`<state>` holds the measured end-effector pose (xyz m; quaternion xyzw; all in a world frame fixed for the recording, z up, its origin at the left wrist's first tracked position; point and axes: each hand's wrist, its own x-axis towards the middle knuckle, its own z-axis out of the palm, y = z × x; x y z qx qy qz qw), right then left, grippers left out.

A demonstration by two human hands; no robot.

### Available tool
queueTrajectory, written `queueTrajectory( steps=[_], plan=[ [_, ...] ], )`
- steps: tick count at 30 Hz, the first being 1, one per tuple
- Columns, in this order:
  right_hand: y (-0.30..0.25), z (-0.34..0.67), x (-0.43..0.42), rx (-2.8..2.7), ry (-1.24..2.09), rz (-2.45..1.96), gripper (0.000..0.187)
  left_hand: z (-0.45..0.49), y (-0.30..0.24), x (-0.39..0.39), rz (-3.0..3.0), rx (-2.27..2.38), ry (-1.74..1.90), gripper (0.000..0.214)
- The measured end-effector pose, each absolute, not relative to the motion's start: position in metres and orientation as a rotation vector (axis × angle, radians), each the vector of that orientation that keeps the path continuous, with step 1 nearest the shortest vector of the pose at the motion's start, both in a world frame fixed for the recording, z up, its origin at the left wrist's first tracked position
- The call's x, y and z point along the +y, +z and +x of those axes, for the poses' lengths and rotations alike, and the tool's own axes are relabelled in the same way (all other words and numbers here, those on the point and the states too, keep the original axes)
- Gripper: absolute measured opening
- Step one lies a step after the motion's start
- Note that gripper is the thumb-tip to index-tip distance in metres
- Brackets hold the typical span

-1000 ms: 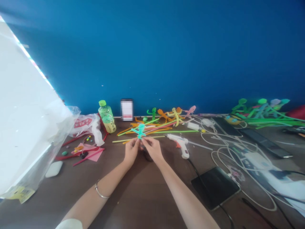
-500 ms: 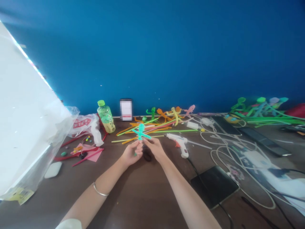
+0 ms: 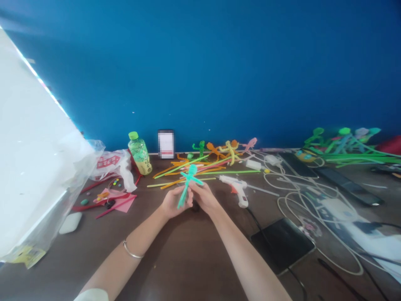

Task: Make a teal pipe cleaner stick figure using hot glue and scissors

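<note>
A turquoise pipe-cleaner figure (image 3: pixel 191 177) with a round head, two stretched arms and a long lower part is held over the middle of the table. My right hand (image 3: pixel 204 197) pinches it near its body from the right. From the left, the curled fingers of my left hand (image 3: pixel 174 202) hold its lower part, which slants down across them. Some of the fingertips are hidden behind the figure. Just beyond the hands lie loose orange, yellow and green pipe cleaners (image 3: pixel 206 172).
Pipe-cleaner figures (image 3: pixel 231 151) stand along the blue wall (image 3: pixel 200 75). A drink bottle (image 3: pixel 140 154) and plastic bag (image 3: pixel 112 166) are at left. On the right lie a glue gun (image 3: pixel 237 188), a black tablet-like slab (image 3: pixel 282 244) and tangled white cables (image 3: pixel 283 200).
The turquoise figure has turned and shifted slightly right, so its long lower part now shows in front of my left hand. Both hands stay close together around it.
</note>
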<state>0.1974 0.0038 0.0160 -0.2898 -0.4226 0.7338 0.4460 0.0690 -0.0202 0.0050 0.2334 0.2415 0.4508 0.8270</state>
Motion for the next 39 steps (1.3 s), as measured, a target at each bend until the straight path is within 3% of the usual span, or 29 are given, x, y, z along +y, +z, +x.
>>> queueTrajectory(
  steps=[7,11,16,26,32,39],
  plan=[
    [0.013,0.197,0.009,-1.114,1.424,-0.95,0.021,0.073,-0.005,-0.014,1.066,0.97,1.537,0.03],
    [0.014,0.195,0.007,-1.228,1.218,-1.078,0.021,0.075,-0.007,-0.021,1.459,1.266,1.587,0.022],
    [0.02,0.192,0.003,-1.342,1.028,-1.176,0.02,0.074,-0.01,-0.021,1.508,1.375,1.607,0.017],
    [0.012,0.195,0.007,-1.498,1.002,-0.964,0.017,0.077,-0.007,-0.006,0.591,0.806,1.478,0.027],
    [0.01,0.198,0.012,-1.442,1.023,-1.032,0.016,0.075,0.003,-0.009,0.502,0.763,1.428,0.022],
    [0.011,0.205,0.013,-1.453,1.308,-1.024,0.023,0.07,0.0,-0.008,0.514,0.671,1.365,0.023]
  ],
)
